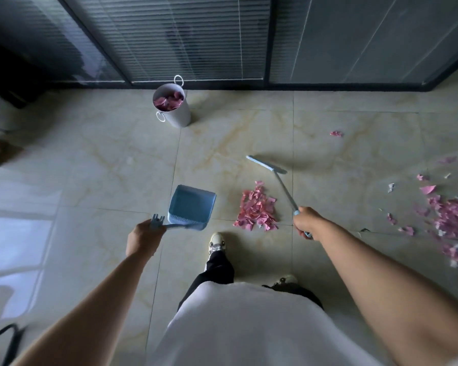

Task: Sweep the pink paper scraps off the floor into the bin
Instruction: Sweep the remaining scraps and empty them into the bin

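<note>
My left hand (142,236) grips the handle of a blue dustpan (190,207), whose tray hangs just above the tiled floor, left of a small heap of pink paper scraps (257,208). My right hand (306,220) grips the thin handle of a blue broom (269,165); its flat head lies beyond the heap, on the far side. A white metal bin (179,114) with two ring handles stands near the glass wall, holding pink scraps. A larger spread of pink and white scraps (450,215) covers the floor at the right.
A dark-framed glass wall with blinds (196,40) runs along the far side. My shoe (217,241) is planted just below the dustpan. A single pink scrap (336,133) lies far right of the bin. Dark furniture (8,75) stands at the far left.
</note>
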Demonstrator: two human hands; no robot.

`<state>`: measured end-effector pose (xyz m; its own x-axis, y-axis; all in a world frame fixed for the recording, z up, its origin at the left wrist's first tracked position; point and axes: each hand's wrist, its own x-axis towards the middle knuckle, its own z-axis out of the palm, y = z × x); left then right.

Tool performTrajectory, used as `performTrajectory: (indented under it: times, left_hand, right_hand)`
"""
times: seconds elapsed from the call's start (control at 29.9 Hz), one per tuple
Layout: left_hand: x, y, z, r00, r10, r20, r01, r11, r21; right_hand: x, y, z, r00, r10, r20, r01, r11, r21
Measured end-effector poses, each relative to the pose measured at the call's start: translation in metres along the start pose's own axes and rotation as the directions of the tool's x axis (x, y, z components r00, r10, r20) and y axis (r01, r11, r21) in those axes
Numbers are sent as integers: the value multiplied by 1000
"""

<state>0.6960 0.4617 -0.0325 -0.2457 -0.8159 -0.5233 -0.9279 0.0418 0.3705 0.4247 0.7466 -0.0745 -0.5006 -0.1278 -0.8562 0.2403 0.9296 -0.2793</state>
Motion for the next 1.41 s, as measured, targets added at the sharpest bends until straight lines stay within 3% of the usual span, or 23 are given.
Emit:
performTrajectory:
  times: [0.13, 0.33, 0.47, 0.6, 0.8, 1.1, 1.41]
  left_hand:
    - [-6, -22, -7, 990, 130, 60, -143, 925, 353]
    - [-20, -33, 3, 976, 164, 142, -211, 870, 445]
    - [-19, -24, 19, 951, 211, 225, -295, 832, 469]
    - [-9, -30, 31, 910, 257, 325, -391, 790, 471]
    - [6, -44, 46, 887, 260, 382, -419, 802, 425]
    - [31, -49, 54, 868, 263, 421, -428, 826, 366]
    - [37, -22, 75, 863, 288, 415, -452, 808, 379]
  right_hand:
    - [-1, 18, 4, 996, 5, 88, 21, 953, -301]
    - [-40, 66, -3, 996, -29, 88, 73, 831, -552]
    - [-58, 91, -3, 998, -29, 50, 50, 863, -503]
    - [-69, 104, 18, 1000, 19, 7, -15, 940, -341]
    - [-58, 95, 53, 990, 117, -81, -132, 970, -204]
    - [-58, 67, 71, 987, 162, 24, -140, 911, -387]
    - [-65, 79, 62, 985, 172, 18, -143, 869, -474]
